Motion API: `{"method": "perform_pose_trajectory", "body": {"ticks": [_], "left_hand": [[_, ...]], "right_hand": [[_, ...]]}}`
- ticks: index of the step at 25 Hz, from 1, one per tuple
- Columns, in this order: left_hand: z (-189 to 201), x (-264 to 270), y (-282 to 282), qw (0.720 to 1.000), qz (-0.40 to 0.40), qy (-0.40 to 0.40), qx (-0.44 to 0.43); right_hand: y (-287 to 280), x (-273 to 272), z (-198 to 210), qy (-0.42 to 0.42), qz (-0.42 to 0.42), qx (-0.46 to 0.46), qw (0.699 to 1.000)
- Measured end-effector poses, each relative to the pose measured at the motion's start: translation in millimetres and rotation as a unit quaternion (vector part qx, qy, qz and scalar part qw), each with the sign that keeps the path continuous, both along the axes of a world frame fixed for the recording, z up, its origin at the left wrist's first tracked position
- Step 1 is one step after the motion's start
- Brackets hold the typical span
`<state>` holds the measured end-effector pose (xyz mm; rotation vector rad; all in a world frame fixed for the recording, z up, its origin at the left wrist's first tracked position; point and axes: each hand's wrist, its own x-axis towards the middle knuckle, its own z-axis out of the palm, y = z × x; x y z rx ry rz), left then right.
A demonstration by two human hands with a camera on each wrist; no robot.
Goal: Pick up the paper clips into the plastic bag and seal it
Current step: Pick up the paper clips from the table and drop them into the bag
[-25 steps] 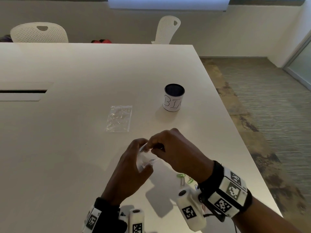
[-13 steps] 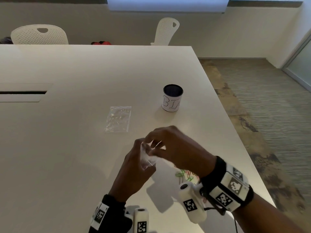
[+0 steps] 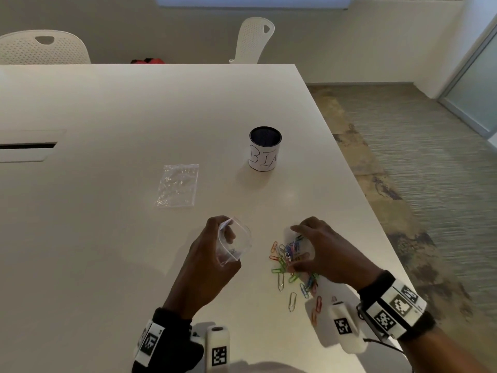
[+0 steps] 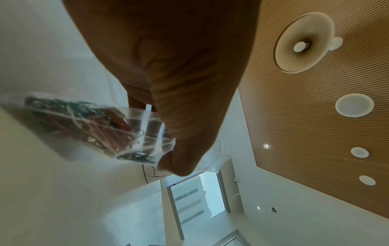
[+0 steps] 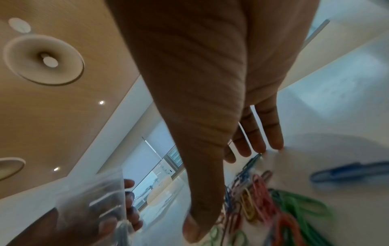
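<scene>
Two hands work near the front edge of the white worktop (image 3: 107,238). The left hand (image 3: 209,267) holds a small clear plastic bag (image 3: 236,243) just above the surface, thumb and curled fingers pinching its side. The right hand (image 3: 322,254) arches over a heap of coloured paper clips (image 3: 289,261), fingers spread and nearly straight with their tips down at the clips, gripping nothing that can be seen. More clips trail back from the heap toward the right wrist. Farther back a second clear bag (image 3: 178,185) lies flat, and a hand-lettered cup (image 3: 265,148) stands upright to its right, well apart from both hands.
</scene>
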<state>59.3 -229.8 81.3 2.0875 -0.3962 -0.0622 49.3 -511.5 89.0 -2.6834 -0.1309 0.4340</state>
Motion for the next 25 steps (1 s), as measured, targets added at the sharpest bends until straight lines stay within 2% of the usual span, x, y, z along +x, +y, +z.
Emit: {"method": "perform_pose_trajectory", "body": {"ticks": [10, 20, 22, 25], "left_hand": [[-4, 1, -2, 1.000, 0.004, -0.001, 0.011], [-4, 1, -2, 1.000, 0.017, 0.011, -0.002], [-3, 1, -2, 1.000, 0.016, 0.017, -0.004], [-3, 0, -2, 1.000, 0.011, 0.017, -0.004]], "right_hand": [[33, -9, -7, -0.048, 0.031, -0.045, 0.997], [41, 0, -10, -0.085, 0.043, -0.066, 0.993], [40, 4, -7, -0.082, 0.037, -0.057, 0.994], [30, 10, -2, -0.069, -0.010, 0.009, 0.998]]}}
